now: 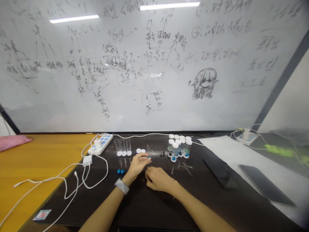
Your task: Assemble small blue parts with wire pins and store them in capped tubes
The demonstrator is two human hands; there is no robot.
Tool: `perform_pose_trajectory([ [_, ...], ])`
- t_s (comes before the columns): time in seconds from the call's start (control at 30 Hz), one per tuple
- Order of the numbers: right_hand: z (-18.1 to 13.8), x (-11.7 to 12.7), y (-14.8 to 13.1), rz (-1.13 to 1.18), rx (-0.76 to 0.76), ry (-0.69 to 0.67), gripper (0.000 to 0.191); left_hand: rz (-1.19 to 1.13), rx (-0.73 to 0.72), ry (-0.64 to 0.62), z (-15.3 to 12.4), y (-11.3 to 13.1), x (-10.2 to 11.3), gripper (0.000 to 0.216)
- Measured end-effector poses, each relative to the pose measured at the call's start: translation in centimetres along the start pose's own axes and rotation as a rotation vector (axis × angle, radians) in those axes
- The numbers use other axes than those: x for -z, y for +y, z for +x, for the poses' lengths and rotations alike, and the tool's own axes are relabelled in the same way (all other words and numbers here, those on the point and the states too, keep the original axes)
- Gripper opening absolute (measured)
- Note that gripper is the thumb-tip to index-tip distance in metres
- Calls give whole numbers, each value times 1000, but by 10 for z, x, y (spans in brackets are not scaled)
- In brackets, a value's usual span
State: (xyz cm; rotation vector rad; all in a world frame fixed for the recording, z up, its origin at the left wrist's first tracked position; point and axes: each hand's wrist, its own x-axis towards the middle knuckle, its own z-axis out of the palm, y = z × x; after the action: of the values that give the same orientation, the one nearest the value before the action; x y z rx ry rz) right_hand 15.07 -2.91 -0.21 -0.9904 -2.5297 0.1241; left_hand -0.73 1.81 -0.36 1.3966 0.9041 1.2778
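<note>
Beside the cluster of lidded bottles (175,151), in which about nine white lids can be counted though some are overlapped, the desk (145,216) is occupied by both hands. To the left of the cluster, a small blue piece (149,157) is pinched between the closed fingertips of the left hand (138,165). Nearer the viewer than the cluster and slightly to its left, the right hand (159,178) is held low with its fingers curled; whether anything is gripped in it cannot be told. Just left of the cluster, two small black pieces (162,154) are seen. Farther left, two white caps (141,150) are clearly shown, partly bordered by the left hand, and beyond them three clear tubes (123,146) are stood on white bases. In front of these tubes, well left of the cluster, two blue balls (120,171) are placed side by side. To the cluster's right, two dark flat devices (219,174) are laid, and just in front of it some thin strands (187,167) are scattered.
</note>
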Motion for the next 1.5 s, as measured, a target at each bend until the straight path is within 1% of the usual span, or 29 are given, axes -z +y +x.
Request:
perform_pose_trajectory([
  [0.07,1,2,7,121,-37,54,9,26,-14,6,1,0,1,40],
  [0.13,4,6,15,266,-107,170,11,55,-32,17,0,1,1,39],
  [0.2,8,9,23,400,-226,311,14,88,-45,19,-1,3,0,38],
  [0.27,10,11,29,507,-335,414,20,119,-54,8,-2,4,-3,37],
  [0.33,12,10,31,570,-376,464,23,144,-65,-7,-4,3,-6,36],
  [0.4,12,8,30,574,-378,495,22,167,-82,-12,-4,0,-8,34],
  [0.57,12,4,27,469,-371,530,22,204,-115,-3,-5,-8,-8,28],
  [0.77,10,-1,30,403,-381,541,23,197,-147,4,-6,-8,-10,28],
  [0.93,10,-2,29,350,-399,560,23,195,-105,0,-7,-9,-11,33],
  [1.33,10,-5,27,361,-420,619,23,127,-93,9,-8,-5,-14,33],
  [1.5,11,-5,28,366,-415,620,22,139,-94,1,-9,-3,-14,32],
])
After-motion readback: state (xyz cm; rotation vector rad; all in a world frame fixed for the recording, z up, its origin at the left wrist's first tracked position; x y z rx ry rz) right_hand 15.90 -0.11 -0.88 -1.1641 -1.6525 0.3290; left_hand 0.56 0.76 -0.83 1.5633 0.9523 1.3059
